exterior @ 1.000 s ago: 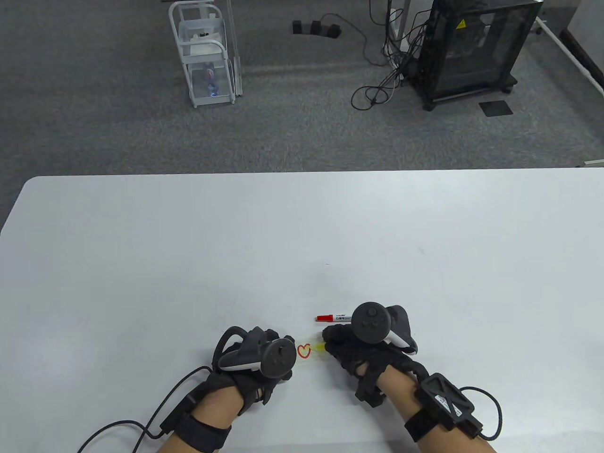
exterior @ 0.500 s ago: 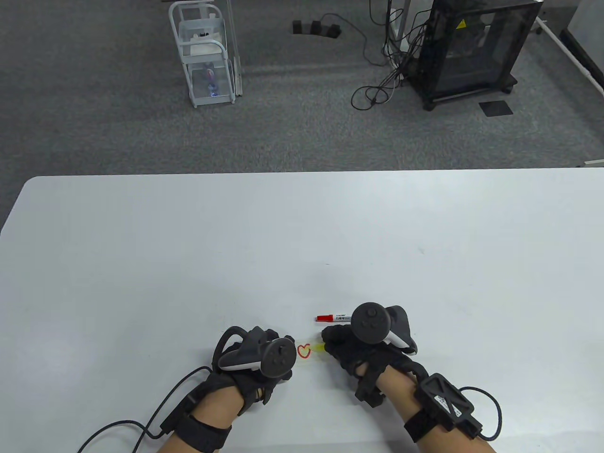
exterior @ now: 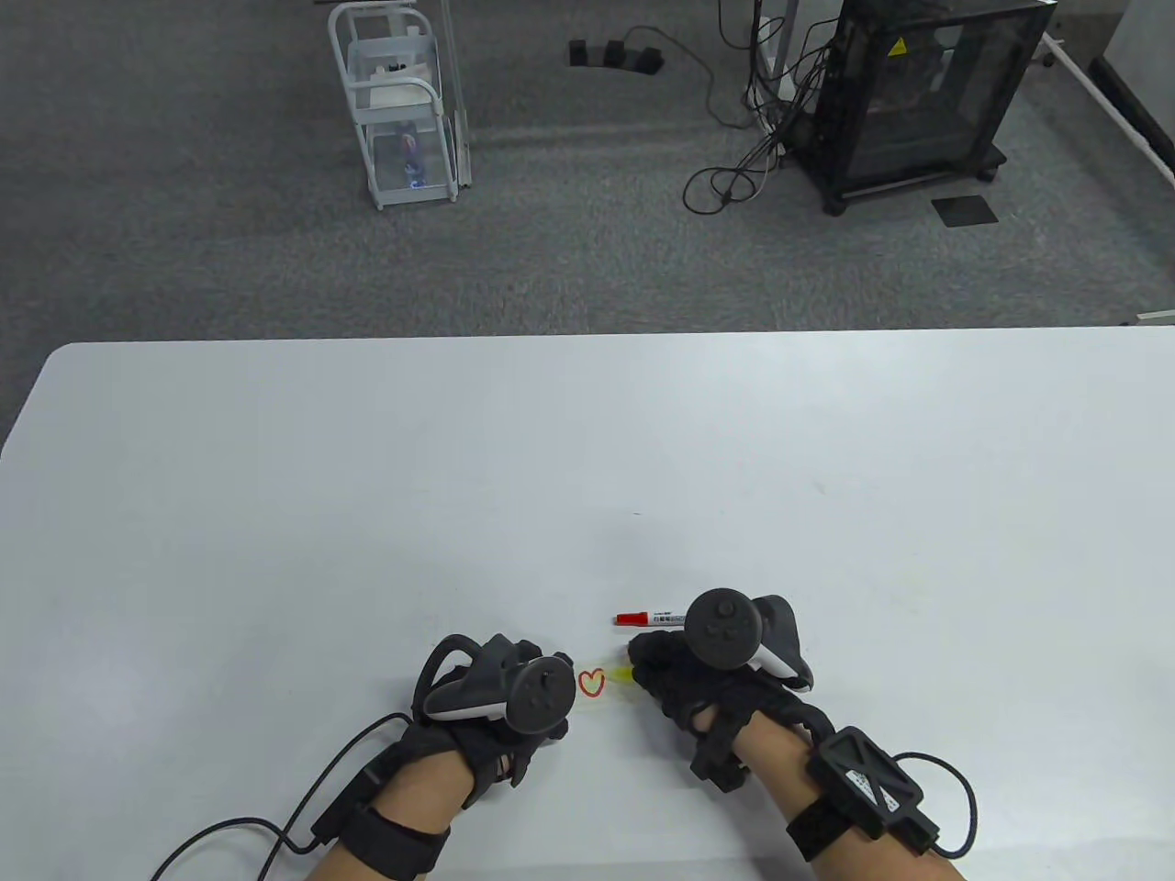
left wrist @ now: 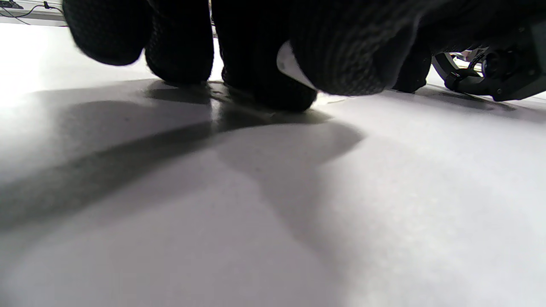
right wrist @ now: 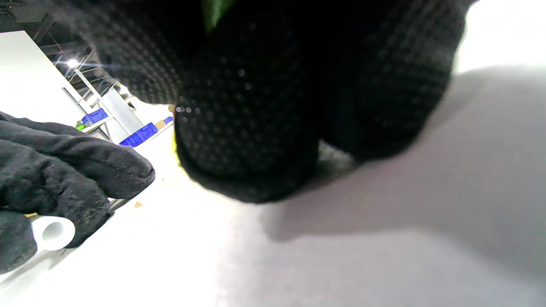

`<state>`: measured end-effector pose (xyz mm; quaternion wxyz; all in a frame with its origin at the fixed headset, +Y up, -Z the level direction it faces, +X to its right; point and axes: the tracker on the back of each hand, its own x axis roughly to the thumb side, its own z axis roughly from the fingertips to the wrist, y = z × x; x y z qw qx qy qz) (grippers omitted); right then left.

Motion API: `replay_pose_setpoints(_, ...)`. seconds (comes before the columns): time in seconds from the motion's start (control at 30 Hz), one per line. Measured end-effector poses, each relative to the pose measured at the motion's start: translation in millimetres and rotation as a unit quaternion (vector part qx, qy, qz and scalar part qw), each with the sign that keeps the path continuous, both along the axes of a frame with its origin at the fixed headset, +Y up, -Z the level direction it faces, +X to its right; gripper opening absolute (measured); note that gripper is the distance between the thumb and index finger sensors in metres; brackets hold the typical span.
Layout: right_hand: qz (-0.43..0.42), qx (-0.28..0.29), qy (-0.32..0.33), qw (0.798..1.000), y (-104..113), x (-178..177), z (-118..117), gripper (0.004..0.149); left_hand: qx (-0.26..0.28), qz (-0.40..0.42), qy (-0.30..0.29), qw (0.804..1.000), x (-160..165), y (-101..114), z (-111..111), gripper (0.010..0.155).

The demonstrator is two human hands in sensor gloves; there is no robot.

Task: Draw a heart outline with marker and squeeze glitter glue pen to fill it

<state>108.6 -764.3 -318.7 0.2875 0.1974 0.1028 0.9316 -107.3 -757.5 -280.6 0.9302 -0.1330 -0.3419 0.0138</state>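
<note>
A small red heart outline (exterior: 592, 684) is drawn on the white table (exterior: 587, 459) between my two hands. My right hand (exterior: 654, 663) grips a yellow glitter glue pen (exterior: 624, 676), whose tip points left at the heart's right side. In the right wrist view the curled fingers (right wrist: 256, 106) hide most of the pen (right wrist: 213, 10). My left hand (exterior: 519, 653) rests on the table just left of the heart, fingers curled round a small white cap (right wrist: 51, 232) that also shows in the left wrist view (left wrist: 293, 68). A red-capped marker (exterior: 648, 618) lies just behind my right hand.
The table's far edge runs across the middle of the table view, with grey carpet beyond. On the floor stand a white wire rack (exterior: 399, 101) and a black cabinet (exterior: 918, 92) with loose cables. Glove cables trail from both wrists toward the near edge.
</note>
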Motion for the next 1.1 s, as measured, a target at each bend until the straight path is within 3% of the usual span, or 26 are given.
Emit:
replay_pose_setpoints(0.9, -0.009, -0.022, 0.020, 1.000, -1.1, -1.7, -1.8, 0.045, 0.000, 0.000, 0.000, 1.000, -0.3, 0.2, 0.0, 0.047)
replay_pose_setpoints(1.1, -0.007, -0.015, -0.005, 1.000, -0.7, -0.3, -1.3, 0.045, -0.001, 0.000, 0.000, 1.000, -0.3, 0.2, -0.1, 0.047)
